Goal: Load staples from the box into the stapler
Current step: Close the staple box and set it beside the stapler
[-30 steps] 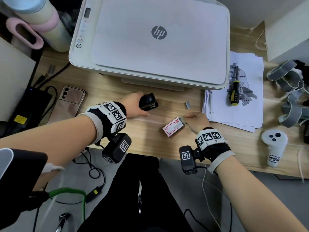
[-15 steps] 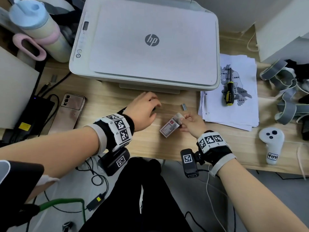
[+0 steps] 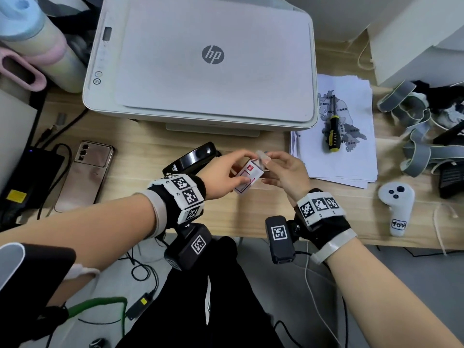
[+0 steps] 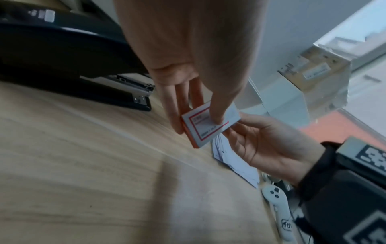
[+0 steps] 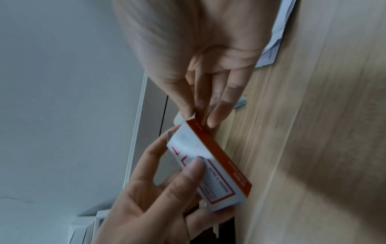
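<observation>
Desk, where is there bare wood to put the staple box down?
Bare wood lies along the desk front edge between both wrists, and between the phone and stapler. Another patch sits between the paper stack and white controller. The far right is crowded with grey straps.

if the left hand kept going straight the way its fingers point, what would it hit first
Probably the right hand: the left hand, holding the staple box, points across at it. Depth between them is unclear.
</observation>
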Demonstrator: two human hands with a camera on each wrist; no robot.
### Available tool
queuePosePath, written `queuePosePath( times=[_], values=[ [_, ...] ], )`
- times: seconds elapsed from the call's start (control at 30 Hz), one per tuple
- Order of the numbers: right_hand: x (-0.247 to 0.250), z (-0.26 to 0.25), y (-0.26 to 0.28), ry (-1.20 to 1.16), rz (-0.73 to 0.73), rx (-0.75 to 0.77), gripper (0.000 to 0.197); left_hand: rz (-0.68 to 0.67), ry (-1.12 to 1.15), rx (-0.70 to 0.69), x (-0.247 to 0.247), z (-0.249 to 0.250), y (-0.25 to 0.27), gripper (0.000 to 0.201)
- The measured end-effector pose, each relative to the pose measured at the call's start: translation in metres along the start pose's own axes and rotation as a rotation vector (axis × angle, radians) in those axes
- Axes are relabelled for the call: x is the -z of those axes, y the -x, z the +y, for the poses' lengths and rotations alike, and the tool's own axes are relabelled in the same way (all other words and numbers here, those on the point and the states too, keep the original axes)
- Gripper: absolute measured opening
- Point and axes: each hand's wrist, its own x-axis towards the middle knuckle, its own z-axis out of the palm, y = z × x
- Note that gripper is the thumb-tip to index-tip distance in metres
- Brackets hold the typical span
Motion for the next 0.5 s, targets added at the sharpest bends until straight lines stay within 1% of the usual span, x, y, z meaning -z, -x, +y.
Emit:
queuePosePath(
  times=[0.07,0.23,0.43,0.5],
  values=[
    [-0.0026,-0.0012,0.0025,-0.025,0.018,0.019,0.008,0.010,0.061,0.023,-0.0003,0.0003,-0.0007,0.044],
    [-0.0062,-0.0026,0.0032,-0.063,0.051,0.012,0.011,0.047,0.108,0.029,-0.0004,-0.0024,-0.0003,0.048],
    [-0.0079,-0.0040,0.0046,-0.093,0.013,-0.024,0.010,0.081,0.138,0.026,0.0016,-0.0054,0.0017,0.046],
    [-0.0080,-0.0045,0.0042,-0.105,0.014,-0.042,0.010,0.096,0.139,0.019,0.0024,-0.0053,0.0018,0.049]
  ],
)
